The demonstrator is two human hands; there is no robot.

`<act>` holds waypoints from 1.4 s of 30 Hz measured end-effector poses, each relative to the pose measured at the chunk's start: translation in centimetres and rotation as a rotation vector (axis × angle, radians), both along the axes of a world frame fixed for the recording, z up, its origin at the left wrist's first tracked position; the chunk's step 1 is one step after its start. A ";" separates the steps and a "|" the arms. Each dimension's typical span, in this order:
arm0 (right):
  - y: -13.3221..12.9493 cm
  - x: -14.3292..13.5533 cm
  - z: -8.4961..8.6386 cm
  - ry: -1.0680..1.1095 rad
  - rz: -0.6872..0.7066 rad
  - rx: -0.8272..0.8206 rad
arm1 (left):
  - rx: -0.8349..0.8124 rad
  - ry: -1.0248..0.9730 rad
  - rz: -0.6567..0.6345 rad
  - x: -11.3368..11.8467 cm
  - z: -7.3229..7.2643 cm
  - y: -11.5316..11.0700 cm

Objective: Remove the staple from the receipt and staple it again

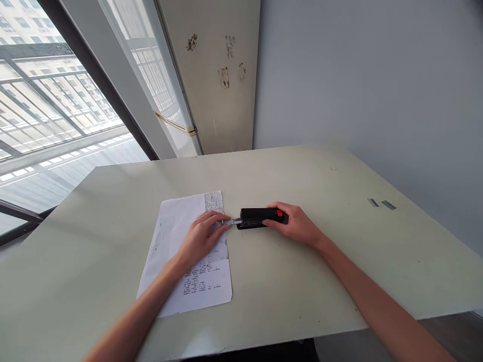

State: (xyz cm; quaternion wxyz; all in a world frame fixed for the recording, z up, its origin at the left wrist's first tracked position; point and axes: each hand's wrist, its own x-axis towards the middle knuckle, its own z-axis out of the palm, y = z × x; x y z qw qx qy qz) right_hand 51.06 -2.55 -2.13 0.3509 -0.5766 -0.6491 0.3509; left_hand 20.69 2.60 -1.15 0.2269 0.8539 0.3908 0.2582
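A black stapler [254,216] with a red patch lies on its side of the paper's right edge, its metal slide [237,221] sticking out to the left. My right hand [294,219] is wrapped round the stapler's rear end. The fingertips of my left hand [204,234] close on the outer end of the metal slide, above the paper. Under my left hand and forearm lies a printed sheet of paper [173,226], partly covered by them. Whether staples sit in the slide is too small to make out.
Two small strips of staples [388,205] lie at the right of the pale table [287,291]. A grey wall [362,75] borders the table's far right side. At the far left is a window [56,100] with a railing outside.
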 end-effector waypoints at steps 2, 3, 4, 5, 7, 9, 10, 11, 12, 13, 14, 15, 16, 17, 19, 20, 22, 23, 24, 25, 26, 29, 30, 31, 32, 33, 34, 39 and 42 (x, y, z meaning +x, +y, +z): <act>0.0 0.0 0.0 0.003 0.000 -0.017 | 0.009 0.016 0.006 -0.4 0.1 0.2; 0.0 -0.1 0.0 0.005 0.001 -0.022 | 0.010 0.025 0.013 -0.6 0.1 0.4; 0.0 -0.1 0.1 0.006 0.001 -0.026 | 0.008 0.037 0.016 -1.0 0.2 0.7; -0.1 -0.1 0.1 0.008 0.002 -0.028 | -0.001 0.050 0.015 -1.4 0.3 0.9; -0.1 -0.1 0.2 0.008 -0.001 -0.033 | -0.029 0.069 -0.013 -2.1 0.5 1.3; -0.1 0.0 0.2 0.005 0.002 -0.029 | -0.067 0.061 -0.082 -2.5 0.6 1.6; -0.1 0.0 0.3 0.005 0.007 -0.025 | -0.083 0.047 -0.125 -2.6 0.6 1.6; -0.1 0.1 0.3 0.009 0.014 -0.020 | -0.091 0.025 -0.170 -2.6 0.6 1.5; -0.1 0.1 0.3 0.018 0.025 -0.021 | -0.093 -0.001 -0.213 -2.5 0.6 1.4; -0.2 0.1 0.3 0.030 0.038 -0.028 | -0.089 -0.027 -0.248 -2.2 0.6 1.2; -0.2 0.1 0.3 0.046 0.053 -0.042 | -0.081 -0.052 -0.273 -1.9 0.6 1.0; -0.3 0.1 0.3 0.066 0.072 -0.059 | -0.070 -0.071 -0.293 -1.5 0.5 0.7; -0.4 0.0 0.2 0.090 0.095 -0.076 | -0.059 -0.079 -0.309 -1.1 0.5 0.5; -0.5 -0.2 0.2 0.117 0.122 -0.091 | -0.046 -0.077 -0.319 -0.7 0.4 0.3; -0.7 -0.6 0.2 0.176 0.180 -0.109 | -0.018 -0.058 -0.319 0.0 0.2 0.0; -0.8 -0.9 0.2 0.202 0.202 -0.112 | -0.007 -0.048 -0.308 0.3 0.1 0.0; -1.0 -1.4 0.2 0.231 0.228 -0.103 | -0.004 -0.036 -0.275 0.5 -0.2 -0.1; -1.1 -1.7 0.2 0.233 0.232 -0.093 | -0.013 -0.033 -0.260 0.6 -0.3 0.0; -1.1 -1.9 0.1 0.232 0.234 -0.081 | -0.025 -0.030 -0.246 0.5 -0.5 0.0; -1.1 -2.0 0.1 0.230 0.237 -0.070 | -0.034 -0.024 -0.231 0.5 -0.6 0.1; -1.2 -2.2 0.0 0.232 0.240 -0.060 | -0.041 -0.017 -0.215 0.5 -0.7 0.1; -1.1 -2.4 0.0 0.247 0.250 -0.038 | -0.048 0.003 -0.177 0.5 -0.9 0.0; -1.1 -2.4 0.0 0.249 0.252 -0.033 | -0.047 0.007 -0.171 0.6 -0.9 -0.1; -1.1 -2.4 0.0 0.247 0.253 -0.031 | -0.044 0.008 -0.166 0.6 -0.9 -0.2; -1.0 -2.3 0.0 0.240 0.250 -0.029 | -0.040 0.008 -0.161 0.6 -0.8 -0.3; -0.9 -2.3 0.1 0.230 0.244 -0.029 | -0.039 0.008 -0.159 0.6 -0.6 -0.4; -0.8 -2.3 0.1 0.222 0.235 -0.032 | -0.044 0.013 -0.168 0.5 -0.5 -0.4; -0.6 -2.1 0.2 0.194 0.189 -0.051 | 0.025 0.065 -0.064 -1.5 0.8 1.9; -0.6 -1.8 0.2 0.156 0.135 -0.030 | 0.180 0.119 0.261 -3.3 0.9 5.1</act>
